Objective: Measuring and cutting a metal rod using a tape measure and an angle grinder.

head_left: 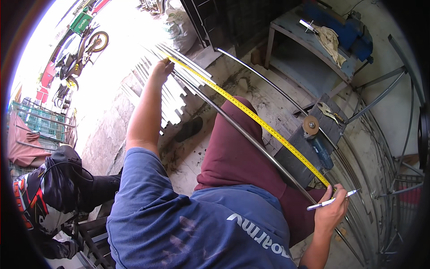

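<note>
The yellow tape measure (268, 127) is stretched over the maroon trouser leg (228, 157), just beside a metal tube (246, 134). Looks light and springy, probably buckles mid-span, so I'd hold it by the ends. Left hand (163, 68) is pinching the far end; right hand (332, 210) is closed around a pen (319, 206) at the near end.

yellow tape blade (268, 128), centre: smooth, glossy | long tube (244, 131) beside it: smooth, shiny metal | white pen (319, 206), lower right: glossy plastic | maroon trousers (228, 154), centre: matt cloth | blue shirt (148, 219), lower middle: matt, creased cloth | brown disc (310, 126), right of centre: matt, rough-looking | rag (330, 45), upper right: crumpled matt cloth
</note>
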Action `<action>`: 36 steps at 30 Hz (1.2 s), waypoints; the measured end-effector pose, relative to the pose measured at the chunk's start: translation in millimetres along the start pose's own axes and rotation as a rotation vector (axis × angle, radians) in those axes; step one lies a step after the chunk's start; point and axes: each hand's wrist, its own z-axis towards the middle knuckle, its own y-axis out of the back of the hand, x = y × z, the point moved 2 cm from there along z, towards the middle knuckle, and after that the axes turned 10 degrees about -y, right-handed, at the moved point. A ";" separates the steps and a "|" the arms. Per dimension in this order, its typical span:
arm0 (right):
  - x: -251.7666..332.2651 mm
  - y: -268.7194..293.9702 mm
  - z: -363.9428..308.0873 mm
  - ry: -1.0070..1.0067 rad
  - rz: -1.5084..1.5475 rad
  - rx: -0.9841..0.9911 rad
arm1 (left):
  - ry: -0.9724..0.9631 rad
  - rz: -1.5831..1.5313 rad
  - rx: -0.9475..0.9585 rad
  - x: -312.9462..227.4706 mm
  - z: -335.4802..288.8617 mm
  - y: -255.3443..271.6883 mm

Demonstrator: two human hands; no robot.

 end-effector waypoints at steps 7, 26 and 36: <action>-1.6 -6.3 -1.3 -0.025 -0.001 0.006 | 0.011 0.058 0.022 -2.9 -13.1 -2.9; -39.3 -40.9 -9.8 -0.390 0.226 0.482 | -0.740 1.077 0.450 -24.4 -131.1 -58.6; -50.6 -39.8 -18.2 -0.396 0.207 0.478 | -0.890 1.324 1.051 -22.8 -225.7 -129.2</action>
